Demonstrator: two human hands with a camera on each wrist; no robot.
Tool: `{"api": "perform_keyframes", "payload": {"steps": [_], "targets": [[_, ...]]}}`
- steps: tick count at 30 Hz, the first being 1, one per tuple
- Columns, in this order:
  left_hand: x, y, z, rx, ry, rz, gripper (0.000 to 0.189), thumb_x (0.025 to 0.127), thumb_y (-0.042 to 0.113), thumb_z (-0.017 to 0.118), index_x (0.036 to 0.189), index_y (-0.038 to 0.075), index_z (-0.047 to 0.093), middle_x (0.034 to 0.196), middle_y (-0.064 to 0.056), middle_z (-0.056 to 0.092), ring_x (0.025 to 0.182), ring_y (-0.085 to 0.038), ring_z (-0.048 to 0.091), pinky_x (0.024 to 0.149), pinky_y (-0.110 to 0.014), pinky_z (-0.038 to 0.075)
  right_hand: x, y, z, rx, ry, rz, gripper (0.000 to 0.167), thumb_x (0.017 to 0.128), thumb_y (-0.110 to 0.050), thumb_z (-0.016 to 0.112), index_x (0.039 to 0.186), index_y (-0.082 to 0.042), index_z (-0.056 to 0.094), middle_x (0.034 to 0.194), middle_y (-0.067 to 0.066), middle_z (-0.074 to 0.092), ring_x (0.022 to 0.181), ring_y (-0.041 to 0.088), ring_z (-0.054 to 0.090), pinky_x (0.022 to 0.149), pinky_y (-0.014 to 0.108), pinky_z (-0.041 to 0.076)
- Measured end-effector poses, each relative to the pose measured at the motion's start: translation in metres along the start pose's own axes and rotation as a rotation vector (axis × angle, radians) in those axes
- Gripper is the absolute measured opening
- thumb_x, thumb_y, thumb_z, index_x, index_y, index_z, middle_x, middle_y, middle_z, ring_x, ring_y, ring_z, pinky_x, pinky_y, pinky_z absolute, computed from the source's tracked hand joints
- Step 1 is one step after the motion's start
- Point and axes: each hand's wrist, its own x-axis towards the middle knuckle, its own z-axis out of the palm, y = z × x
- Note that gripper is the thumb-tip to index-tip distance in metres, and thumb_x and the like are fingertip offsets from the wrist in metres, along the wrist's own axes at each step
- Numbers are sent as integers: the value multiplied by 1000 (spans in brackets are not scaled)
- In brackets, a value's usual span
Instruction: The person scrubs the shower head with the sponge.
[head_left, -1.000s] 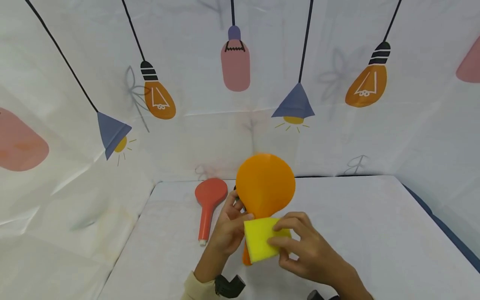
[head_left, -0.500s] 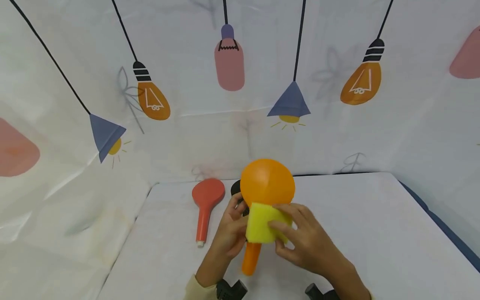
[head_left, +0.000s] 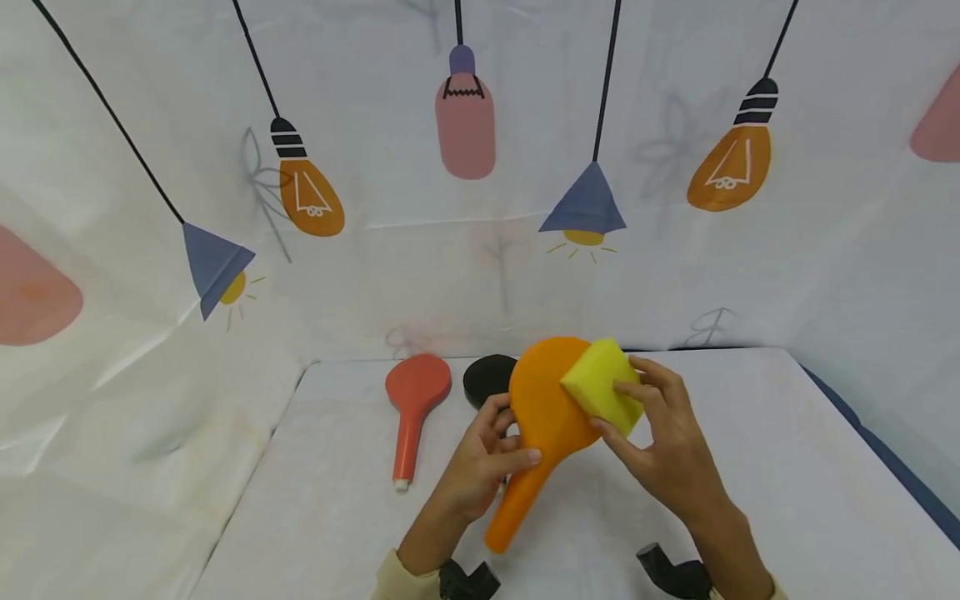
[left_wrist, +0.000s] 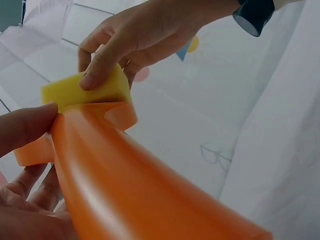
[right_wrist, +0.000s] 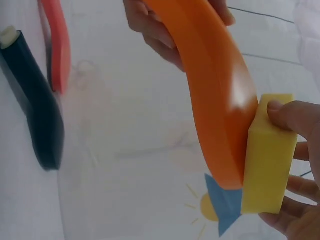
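An orange plastic paddle (head_left: 542,408) with a round head and thick handle is held above the table, its head leaning right. My left hand (head_left: 483,462) grips it at the left of its neck, thumb on the front and fingers behind. In my right hand (head_left: 667,446), a yellow block sponge (head_left: 604,383) is pinched between thumb and fingers and lies against the upper right of the paddle's head. The right wrist view shows the sponge (right_wrist: 270,160) flat on the paddle's face. The left wrist view looks along the orange handle (left_wrist: 115,180) toward the sponge.
A red paddle (head_left: 417,396) lies on the white-covered table (head_left: 750,467), left of my hands. Beside it lies a black paddle (head_left: 486,379), partly hidden behind the orange one. A white sheet (head_left: 390,275) printed with lamps hangs behind the table.
The sponge has moved up and right, from the paddle's neck to its head. The orange paddle now tilts right, and more of the black paddle shows.
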Motion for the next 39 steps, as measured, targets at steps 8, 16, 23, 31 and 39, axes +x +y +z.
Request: {"api": "perform_keyframes", "payload": {"steps": [8, 16, 23, 31, 39], "targets": [[1, -4, 2, 96, 49, 15, 64, 89, -1, 67, 145, 13, 39, 139, -9, 52, 106, -17, 65, 93, -34, 57, -4, -29, 18, -26, -111, -197, 40, 102, -42, 46, 125, -17, 68, 135, 22, 53, 115, 33, 51, 107, 14, 36], [-1, -9, 11, 455, 139, 47, 55, 90, 13, 72, 139, 24, 51, 133, -6, 60, 108, -24, 58, 89, -35, 58, -1, -37, 20, -64, -16, -295, 34, 104, -30, 45, 115, -20, 75, 126, 27, 58, 109, 40, 50, 97, 37, 37], [-1, -17, 15, 920, 160, 265, 54, 86, 10, 78, 134, 24, 59, 128, 2, 63, 103, -17, 61, 82, -23, 55, 0, -20, 2, -111, -35, -2, 48, 101, -48, 44, 123, -14, 70, 134, 27, 50, 113, 39, 45, 95, 18, 35], [-2, -16, 12, 1098, 150, 364, 53, 81, 5, 82, 129, 20, 65, 119, 4, 67, 100, -11, 58, 81, -23, 52, -4, -12, -7, -54, -74, 94, 53, 99, -53, 48, 128, -13, 67, 131, 23, 50, 111, 30, 45, 91, 13, 36], [-1, -15, 9, 1084, 208, 424, 39, 81, 5, 81, 117, 11, 65, 112, -1, 69, 93, -12, 59, 81, -25, 57, -2, -44, 11, -117, -129, -293, 40, 102, -32, 40, 122, -15, 71, 122, 18, 60, 101, 34, 51, 86, 41, 45]]}}
